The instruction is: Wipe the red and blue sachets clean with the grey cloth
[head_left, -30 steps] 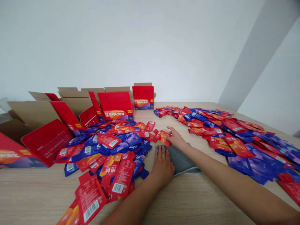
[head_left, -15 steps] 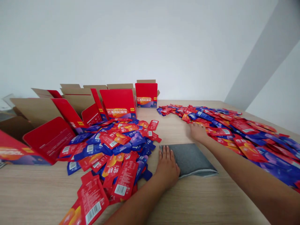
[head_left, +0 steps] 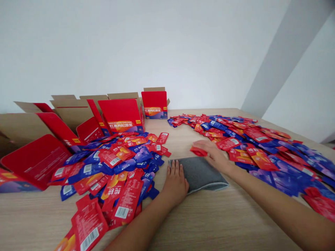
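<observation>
A grey cloth pouch (head_left: 201, 172) lies flat on the wooden table. My left hand (head_left: 176, 181) rests on its left edge with the fingers stretched out. Above the pouch's far edge, my right hand (head_left: 213, 155) is closed on a red packet (head_left: 199, 151). To the right spreads a large pile of red and blue packets (head_left: 261, 157). Another pile of red and blue packets (head_left: 123, 162) lies to the left of my left hand.
Open red cardboard boxes (head_left: 121, 113) stand in a row at the left, behind the left pile. One more red box (head_left: 155, 104) stands farther back near the wall. The wooden table (head_left: 209, 219) carries everything.
My right hand has come away from the right pile towards the pouch, now with a red packet in it. My left hand stays on the pouch. The view has shifted slightly right.
</observation>
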Demonstrator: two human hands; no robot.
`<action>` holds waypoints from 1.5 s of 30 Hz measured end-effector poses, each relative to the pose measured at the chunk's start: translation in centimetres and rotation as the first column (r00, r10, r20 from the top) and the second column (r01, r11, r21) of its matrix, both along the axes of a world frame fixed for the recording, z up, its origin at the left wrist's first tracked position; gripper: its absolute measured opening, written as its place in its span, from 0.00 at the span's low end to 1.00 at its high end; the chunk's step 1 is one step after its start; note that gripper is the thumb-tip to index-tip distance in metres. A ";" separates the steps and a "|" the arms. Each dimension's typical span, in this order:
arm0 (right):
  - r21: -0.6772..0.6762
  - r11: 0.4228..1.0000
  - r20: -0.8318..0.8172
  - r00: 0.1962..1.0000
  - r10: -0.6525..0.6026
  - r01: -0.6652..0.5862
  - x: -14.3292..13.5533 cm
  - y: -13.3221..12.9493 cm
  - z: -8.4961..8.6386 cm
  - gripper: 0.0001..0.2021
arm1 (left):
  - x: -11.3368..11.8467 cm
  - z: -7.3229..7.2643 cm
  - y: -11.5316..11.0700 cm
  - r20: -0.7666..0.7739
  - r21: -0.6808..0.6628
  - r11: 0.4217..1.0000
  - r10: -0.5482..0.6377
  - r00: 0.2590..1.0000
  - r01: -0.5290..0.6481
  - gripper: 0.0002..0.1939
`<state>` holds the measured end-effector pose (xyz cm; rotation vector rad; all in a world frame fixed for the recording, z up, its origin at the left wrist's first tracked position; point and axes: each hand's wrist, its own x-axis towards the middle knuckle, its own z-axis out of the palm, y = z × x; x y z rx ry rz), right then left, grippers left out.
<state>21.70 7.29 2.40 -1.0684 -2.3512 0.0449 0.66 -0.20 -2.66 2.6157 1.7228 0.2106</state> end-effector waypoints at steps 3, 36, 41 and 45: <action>-0.114 0.981 0.094 0.981 0.171 -0.160 -0.8 -3.4 -1.6 0.27 | 0.0 0.0 0.0 -0.008 0.000 1.000 -0.013 1.000 0.013 0.30; -0.169 0.771 0.392 0.760 -0.519 0.614 3.1 -3.6 -2.2 0.30 | 0.0 0.0 -0.3 -0.042 0.029 1.000 0.001 0.999 0.000 0.29; -0.071 0.796 0.428 0.740 -0.519 0.600 0.1 -4.8 0.0 0.28 | 0.0 0.0 -0.3 -0.030 0.019 1.000 0.005 1.000 -0.004 0.29; -0.126 0.853 0.362 0.825 -0.435 0.506 -3.5 -5.2 2.1 0.24 | 0.0 0.1 -0.4 -0.037 0.053 0.998 -0.012 0.999 0.014 0.28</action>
